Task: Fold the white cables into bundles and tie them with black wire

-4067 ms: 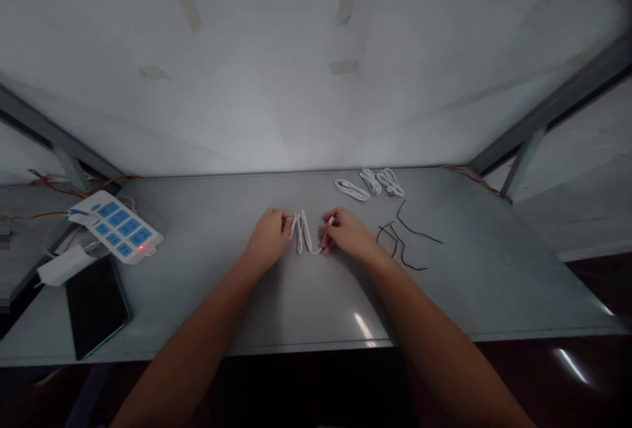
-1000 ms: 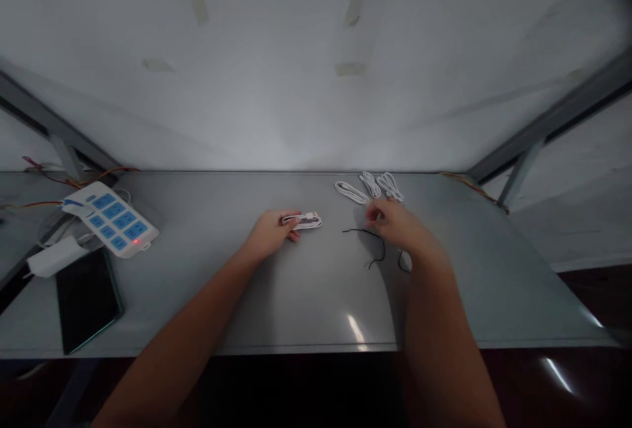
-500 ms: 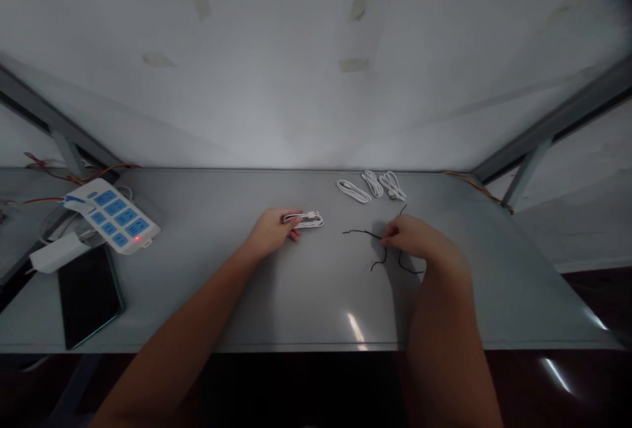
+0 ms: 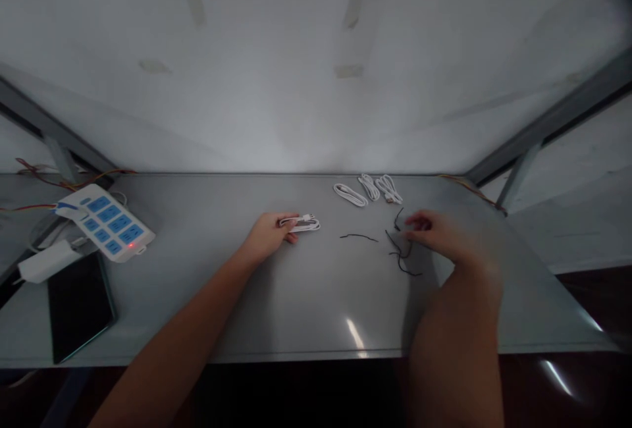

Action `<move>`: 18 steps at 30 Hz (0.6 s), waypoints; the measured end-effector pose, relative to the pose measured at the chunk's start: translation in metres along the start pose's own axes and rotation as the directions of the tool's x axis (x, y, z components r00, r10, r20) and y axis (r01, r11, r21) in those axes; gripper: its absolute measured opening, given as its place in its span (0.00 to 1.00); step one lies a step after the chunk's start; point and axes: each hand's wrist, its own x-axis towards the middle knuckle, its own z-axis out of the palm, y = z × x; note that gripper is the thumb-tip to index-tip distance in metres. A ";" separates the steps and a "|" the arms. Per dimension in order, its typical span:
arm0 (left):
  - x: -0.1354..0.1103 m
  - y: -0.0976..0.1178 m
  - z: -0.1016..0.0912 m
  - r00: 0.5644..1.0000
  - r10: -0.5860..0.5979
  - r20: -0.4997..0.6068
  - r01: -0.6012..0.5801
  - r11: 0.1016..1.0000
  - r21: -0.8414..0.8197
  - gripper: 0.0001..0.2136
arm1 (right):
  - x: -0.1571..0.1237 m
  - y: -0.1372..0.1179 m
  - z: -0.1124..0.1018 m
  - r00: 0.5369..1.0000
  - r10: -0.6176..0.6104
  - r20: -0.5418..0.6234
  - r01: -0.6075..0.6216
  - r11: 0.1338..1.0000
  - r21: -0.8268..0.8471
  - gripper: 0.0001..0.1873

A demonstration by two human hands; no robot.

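My left hand (image 4: 267,235) rests on the grey table (image 4: 316,303) and pinches a folded white cable (image 4: 302,222) at its left end. My right hand (image 4: 441,236) hovers to the right, smeared by motion, its fingertips at a cluster of thin black twist ties (image 4: 401,250). One black tie (image 4: 358,237) lies alone between the two hands. Three coiled white cables (image 4: 368,189) sit further back on the table.
A white power strip (image 4: 105,222) with blue sockets and a lit red lamp lies at the left, beside a white adapter (image 4: 45,262) and a dark phone (image 4: 79,306). Coloured wires (image 4: 49,184) trail at the far left. A white wall stands behind the table.
The white cable went from spread loops between both hands to a folded bundle held by the left hand. My right hand moved right to the black ties, leaving one tie lying apart.
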 end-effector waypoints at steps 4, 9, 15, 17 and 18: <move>0.001 -0.002 0.001 1.000 0.011 0.006 -0.011 1.000 -0.023 0.16 | 0.007 -0.049 0.027 0.952 -0.226 0.208 0.235 0.972 -0.020 0.10; 0.004 -0.007 0.002 0.999 0.030 0.020 -0.029 0.997 -0.068 0.16 | 0.008 -0.093 0.055 0.914 -0.206 0.351 0.287 0.937 -0.198 0.03; 0.004 -0.006 0.003 0.999 -0.001 -0.054 -0.006 0.992 -0.124 0.18 | -0.009 -0.128 0.064 0.891 -0.304 0.336 0.404 0.869 -0.287 0.14; 0.005 -0.007 0.003 0.997 -0.004 -0.079 -0.010 0.985 -0.172 0.17 | -0.016 -0.136 0.067 0.894 -0.327 0.306 0.422 0.844 -0.331 0.17; 0.006 -0.008 0.003 0.996 -0.002 -0.084 -0.014 0.980 -0.197 0.17 | -0.018 -0.139 0.069 0.893 -0.345 0.287 0.433 0.833 -0.345 0.17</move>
